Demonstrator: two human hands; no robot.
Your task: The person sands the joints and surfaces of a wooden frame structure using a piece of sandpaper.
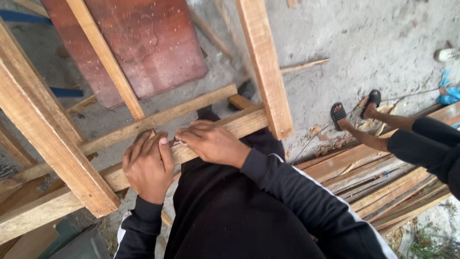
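A wooden frame of pale planks stands in front of me. Its near horizontal rail (pixel 239 123) runs from lower left to the middle. My left hand (pixel 147 165) lies over this rail with the fingers curled down on it, thumb up. My right hand (pixel 213 143) rests flat on the same rail just to the right, fingertips meeting the left thumb. Something small sits between thumb and fingertips, too small to tell. A second thinner rail (pixel 191 106) runs just behind. Both my sleeves are black with a white stripe.
A thick upright post (pixel 48 134) crosses at left and another plank (pixel 266 67) at centre top. A reddish carved door panel (pixel 143 43) lies on the sandy ground. Stacked planks (pixel 383 184) lie at right, where another person's legs in black sandals (pixel 354 112) stand.
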